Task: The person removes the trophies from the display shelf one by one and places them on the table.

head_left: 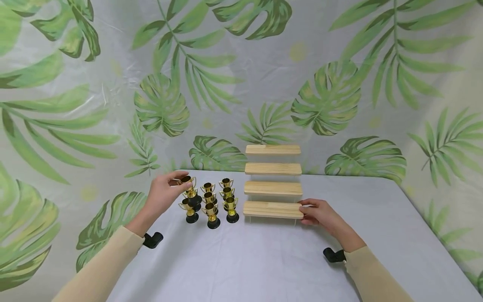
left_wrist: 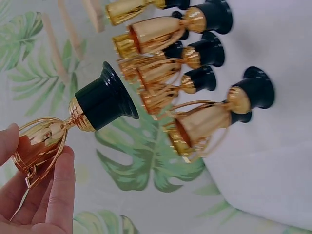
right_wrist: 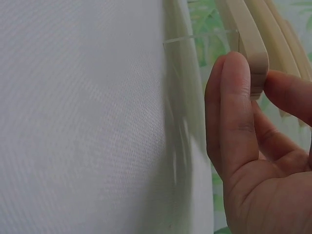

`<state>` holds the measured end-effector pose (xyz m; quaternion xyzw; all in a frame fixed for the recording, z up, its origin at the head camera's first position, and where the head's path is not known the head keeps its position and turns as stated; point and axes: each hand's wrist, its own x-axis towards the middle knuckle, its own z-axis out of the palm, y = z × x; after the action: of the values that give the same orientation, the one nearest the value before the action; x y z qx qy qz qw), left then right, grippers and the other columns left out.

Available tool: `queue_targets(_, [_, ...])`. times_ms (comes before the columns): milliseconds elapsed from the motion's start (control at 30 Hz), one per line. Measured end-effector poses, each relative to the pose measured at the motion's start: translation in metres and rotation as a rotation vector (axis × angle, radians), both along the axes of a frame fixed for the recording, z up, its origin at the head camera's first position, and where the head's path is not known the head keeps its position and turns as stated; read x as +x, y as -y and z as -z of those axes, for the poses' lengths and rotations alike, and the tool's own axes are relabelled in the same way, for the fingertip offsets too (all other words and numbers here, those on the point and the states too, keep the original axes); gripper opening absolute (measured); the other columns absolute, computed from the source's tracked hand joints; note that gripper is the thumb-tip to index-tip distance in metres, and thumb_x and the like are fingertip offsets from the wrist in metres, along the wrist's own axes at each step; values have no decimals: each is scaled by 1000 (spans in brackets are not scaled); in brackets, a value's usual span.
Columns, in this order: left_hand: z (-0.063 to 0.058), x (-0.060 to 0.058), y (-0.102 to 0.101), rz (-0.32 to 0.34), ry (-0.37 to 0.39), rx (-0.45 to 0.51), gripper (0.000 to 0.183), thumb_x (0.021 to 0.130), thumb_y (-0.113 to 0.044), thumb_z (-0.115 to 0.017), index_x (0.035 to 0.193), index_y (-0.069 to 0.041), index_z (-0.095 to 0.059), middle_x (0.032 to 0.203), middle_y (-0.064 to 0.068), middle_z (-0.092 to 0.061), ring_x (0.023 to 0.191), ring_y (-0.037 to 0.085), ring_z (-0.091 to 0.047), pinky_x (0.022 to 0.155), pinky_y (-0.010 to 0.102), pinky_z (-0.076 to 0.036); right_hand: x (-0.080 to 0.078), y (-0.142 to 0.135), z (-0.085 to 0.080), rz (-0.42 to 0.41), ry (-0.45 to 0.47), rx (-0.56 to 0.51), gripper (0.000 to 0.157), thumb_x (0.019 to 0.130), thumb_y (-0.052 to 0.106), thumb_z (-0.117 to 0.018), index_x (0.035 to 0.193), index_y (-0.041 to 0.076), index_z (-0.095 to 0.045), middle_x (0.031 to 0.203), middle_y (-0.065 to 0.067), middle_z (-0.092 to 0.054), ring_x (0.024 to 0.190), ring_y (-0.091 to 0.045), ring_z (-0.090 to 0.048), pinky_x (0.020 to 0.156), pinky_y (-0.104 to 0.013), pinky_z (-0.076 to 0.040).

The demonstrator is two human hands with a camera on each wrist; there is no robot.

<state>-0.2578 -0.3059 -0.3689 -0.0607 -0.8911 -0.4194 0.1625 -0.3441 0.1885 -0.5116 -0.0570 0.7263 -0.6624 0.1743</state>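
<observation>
A small gold trophy cup (left_wrist: 100,102) with a black base is held up by my left hand (head_left: 163,196), thumb and fingers pinching its cup and handles. In the head view that raised cup overlaps others of a close group of matching trophies (head_left: 231,205) standing upright on the table, so some are partly hidden. To their right stands a stepped display rack with wooden shelves (head_left: 273,188) on clear supports. My right hand (head_left: 322,216) grips the right end of its lowest shelf (right_wrist: 258,56), thumb on one face and fingers on the other.
A white cloth covers the table (head_left: 264,264). Behind it hangs a pale curtain (head_left: 256,84) printed with green leaves. Black wrist mounts (head_left: 152,240) stick out below both forearms.
</observation>
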Motion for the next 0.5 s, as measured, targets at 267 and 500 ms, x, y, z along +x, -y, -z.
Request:
queue_targets(267, [24, 8, 10, -35, 34, -23, 45, 91, -36, -78, 129, -14, -69, 124, 7, -68, 109, 29, -66, 83, 44, -58, 0, 0, 2, 1, 5, 8, 54, 99, 20, -67, 142, -7, -47, 104, -16, -64, 77, -17, -68, 73, -32, -61])
queue_targets(500, [42, 11, 14, -67, 54, -38, 40, 90, -31, -79, 125, -13, -71, 121, 7, -69, 107, 30, -66, 80, 43, -58, 0, 0, 1, -3, 2, 7, 54, 99, 19, -67, 142, -7, -47, 106, -17, -64, 77, -16, -68, 73, -31, -61])
